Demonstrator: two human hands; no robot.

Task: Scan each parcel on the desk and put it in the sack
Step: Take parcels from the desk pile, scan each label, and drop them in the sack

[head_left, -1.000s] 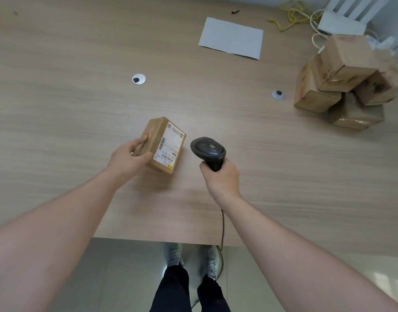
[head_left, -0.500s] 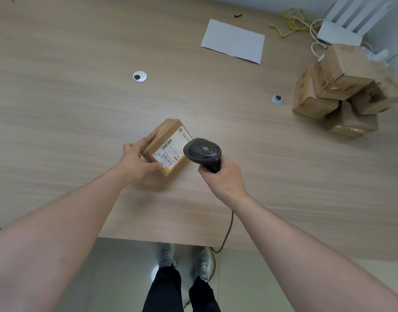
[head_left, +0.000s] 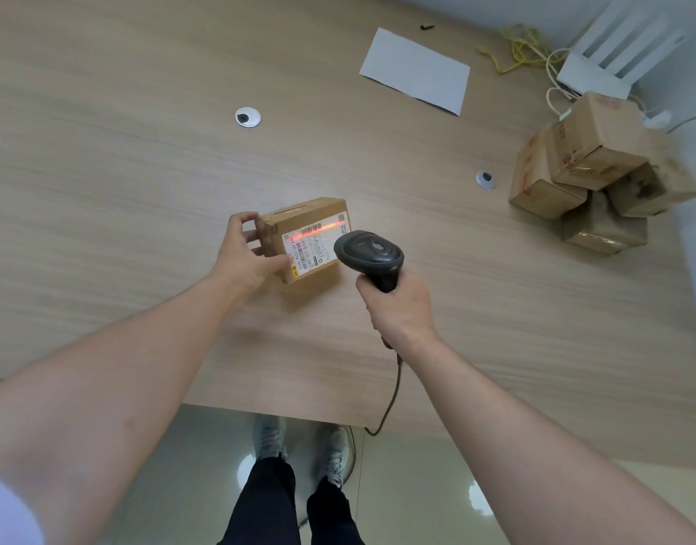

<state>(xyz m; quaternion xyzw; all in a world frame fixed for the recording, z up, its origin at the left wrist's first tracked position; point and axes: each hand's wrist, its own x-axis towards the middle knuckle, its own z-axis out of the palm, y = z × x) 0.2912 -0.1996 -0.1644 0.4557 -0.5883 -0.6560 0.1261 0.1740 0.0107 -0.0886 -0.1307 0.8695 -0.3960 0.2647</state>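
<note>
Parcel point(head_left: 305, 239): small brown cardboard box, white shipping label with barcodes facing up, a red scan line across the label's far edge; tilted on the counter point(head_left: 141, 190), gripped at its left end.

Barcode scanner point(head_left: 371, 255): black, handheld, corded, head just right of the label.

Stacked parcels point(head_left: 598, 171): about 5 brown taped boxes, piled unevenly at the counter's far right.

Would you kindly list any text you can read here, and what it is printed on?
Shipping label on the held parcel: barcodes and print, too small and blurred to read.
Red markings on the stacked parcels: blurred, unreadable.
White sheet: no text shows.
Nothing else carries text.
</note>
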